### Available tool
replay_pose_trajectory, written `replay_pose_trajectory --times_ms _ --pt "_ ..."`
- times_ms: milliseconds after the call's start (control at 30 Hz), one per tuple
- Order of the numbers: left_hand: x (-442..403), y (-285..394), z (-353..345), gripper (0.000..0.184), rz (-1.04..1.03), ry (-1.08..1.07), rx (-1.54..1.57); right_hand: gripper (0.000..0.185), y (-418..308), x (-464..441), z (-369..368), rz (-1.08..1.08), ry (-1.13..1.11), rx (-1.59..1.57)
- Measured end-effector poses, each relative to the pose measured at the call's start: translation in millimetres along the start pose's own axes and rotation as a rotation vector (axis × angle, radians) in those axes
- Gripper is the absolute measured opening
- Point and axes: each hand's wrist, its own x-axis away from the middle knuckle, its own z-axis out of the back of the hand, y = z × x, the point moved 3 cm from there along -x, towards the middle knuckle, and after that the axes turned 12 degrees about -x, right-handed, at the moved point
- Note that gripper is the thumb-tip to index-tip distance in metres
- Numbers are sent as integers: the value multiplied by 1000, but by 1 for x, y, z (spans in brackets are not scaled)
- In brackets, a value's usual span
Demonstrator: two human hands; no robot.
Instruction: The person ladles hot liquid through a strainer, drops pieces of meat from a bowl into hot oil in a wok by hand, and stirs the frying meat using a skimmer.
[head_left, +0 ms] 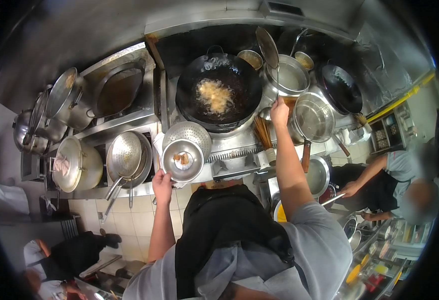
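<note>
My left hand (163, 186) is closed on the rim of a small metal bowl (195, 173) with a few brown and whitish pieces inside. A perforated metal strainer (185, 131) lies just behind the bowl. My right hand (279, 112) grips the handle of a long-handled skimmer (266, 46), whose round head is raised over the back of the stove, beside a metal pot (304, 82). Between my hands and farther back, a large black wok (187, 107) holds dark, bubbling oil. Golden pieces of food (214, 96) float in the middle of it.
Right of the wok stand a wire-handled strainer (313, 116) and a second black wok (340, 89). Pots and strainers (124, 152) crowd the left counter. A co-worker (399, 175) stands at right holding a long handle; another person (54, 260) is at lower left.
</note>
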Motion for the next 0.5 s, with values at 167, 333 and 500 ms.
replay_pose_trajectory --times_ms 167,333,500 --pt "-18 51 -12 20 -53 -7 -38 29 13 -9 11 -42 -109 56" --pt "-56 96 -39 26 -150 -48 74 21 -9 29 80 10 -8 -145" --pt "-115 168 -96 31 -347 -97 -24 10 -42 92 131 -625 -447 -988"
